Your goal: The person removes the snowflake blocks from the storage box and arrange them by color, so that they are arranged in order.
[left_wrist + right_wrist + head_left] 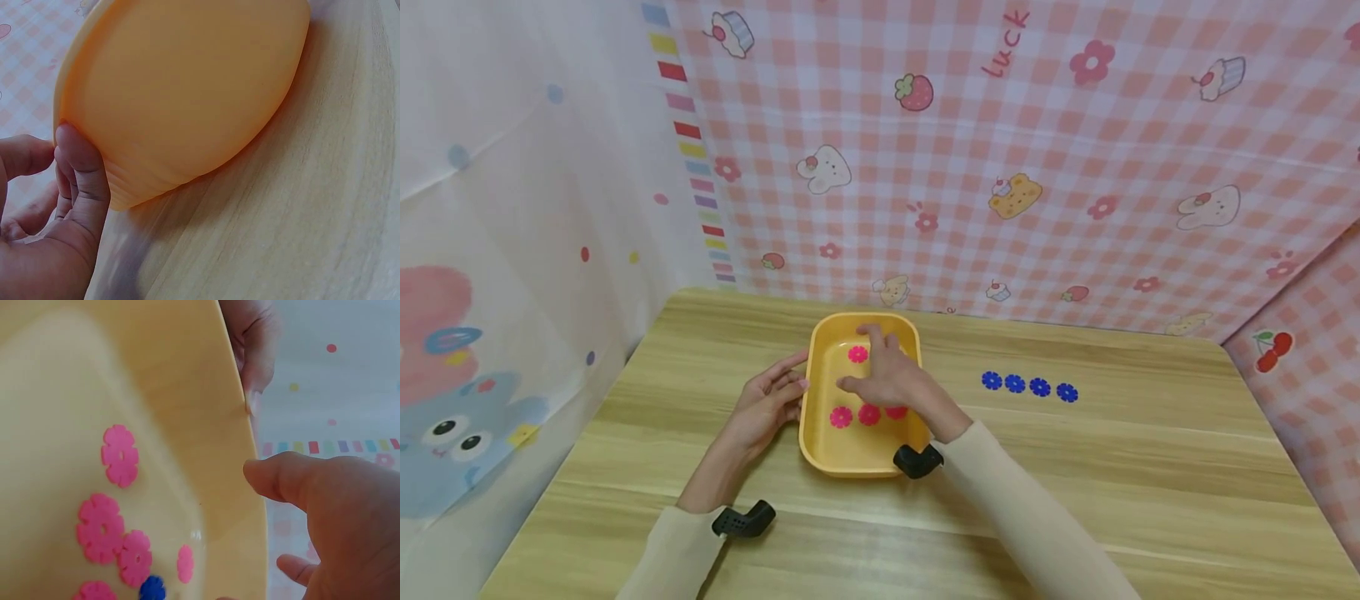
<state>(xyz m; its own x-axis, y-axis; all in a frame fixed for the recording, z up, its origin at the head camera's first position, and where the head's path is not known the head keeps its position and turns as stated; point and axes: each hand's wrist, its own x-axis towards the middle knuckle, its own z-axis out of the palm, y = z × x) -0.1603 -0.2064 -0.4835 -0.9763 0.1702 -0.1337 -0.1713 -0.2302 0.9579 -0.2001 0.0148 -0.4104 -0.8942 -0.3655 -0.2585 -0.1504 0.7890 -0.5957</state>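
A yellow tray (850,461) stands on the table, with several pink flower-shaped discs (841,417) lying flat inside. A blue flower-shaped disc (152,589) shows beside the pink ones in the right wrist view; my hand hides it from the head camera. At the tray's left side my left hand (767,406) holds the rim, its thumb and fingertips against the outer edge. Above the inside of the tray reaches my right hand (891,375), fingers spread and thumb apart, with nothing seen between them. It covers part of the tray floor.
To the right of the tray, several blue flower-shaped discs (1015,383) lie in a row on the wooden table (1112,467). A pink checked cloth (970,150) hangs behind the table, and a white printed cloth (550,208) at the left.
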